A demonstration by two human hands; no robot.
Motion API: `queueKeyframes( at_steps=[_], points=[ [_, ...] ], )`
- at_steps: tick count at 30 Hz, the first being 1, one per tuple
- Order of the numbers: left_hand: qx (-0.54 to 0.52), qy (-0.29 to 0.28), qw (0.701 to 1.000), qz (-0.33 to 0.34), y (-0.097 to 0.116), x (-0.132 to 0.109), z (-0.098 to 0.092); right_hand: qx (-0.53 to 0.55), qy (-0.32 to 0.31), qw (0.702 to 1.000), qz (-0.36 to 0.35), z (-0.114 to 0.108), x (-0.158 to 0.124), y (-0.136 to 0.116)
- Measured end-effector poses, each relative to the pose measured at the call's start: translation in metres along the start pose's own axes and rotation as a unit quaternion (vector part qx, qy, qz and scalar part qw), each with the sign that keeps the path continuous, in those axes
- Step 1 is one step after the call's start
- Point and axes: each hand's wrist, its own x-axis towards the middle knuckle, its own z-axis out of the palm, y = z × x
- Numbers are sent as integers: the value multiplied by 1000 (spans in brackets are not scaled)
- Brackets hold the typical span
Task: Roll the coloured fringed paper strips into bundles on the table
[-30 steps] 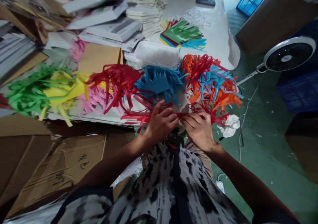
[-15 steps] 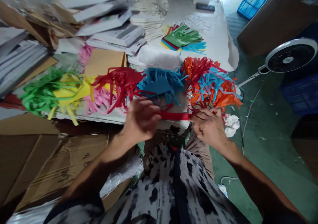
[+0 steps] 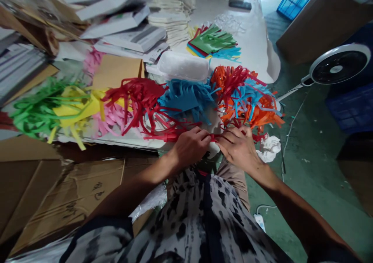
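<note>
As I log the head view, I find the work held just above the person's shorts.

Left hand: curled over the red strip, fingers together and clamped on it.
Right hand: fingertips spread slightly, pinching the same strip; I cannot tell exactly how each finger grips.
Hand gap: just apart, with a short length of strip showing between them.
Strip position: across the front of the pile, its loose red strands trailing left over the white board.
Fringes behind the hands: red, blue and a mixed orange-and-blue heap, all touching or overlapping.
Fringes further left: green, yellow and pink, in a row with the red.
Beyond the row: a plastic tub, a small fringe stack and stacked papers.
Right of the hands: crumpled tissue, near the right hand; a floor fan stands well apart.
Below left: flattened cardboard, beside the person's patterned shirt.
</note>
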Motion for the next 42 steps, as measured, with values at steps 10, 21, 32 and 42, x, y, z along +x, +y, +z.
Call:
queueKeyframes(
  at_steps=[10,21,32,42],
  points=[
    [24,62,998,6,-2,-5,15,45,9,998,31,8,6,-3],
    [-156,104,976,-108,-29,-35,-1,172,35,972,153,10,-9,8],
    [-92,44,980,-169,-26,-23,2,135,-2,966,219,5,4,-1],
    [-35,33,994,-100,-17,-10,-3,-6,-18,988,150,-3,15,-19]
  ],
)
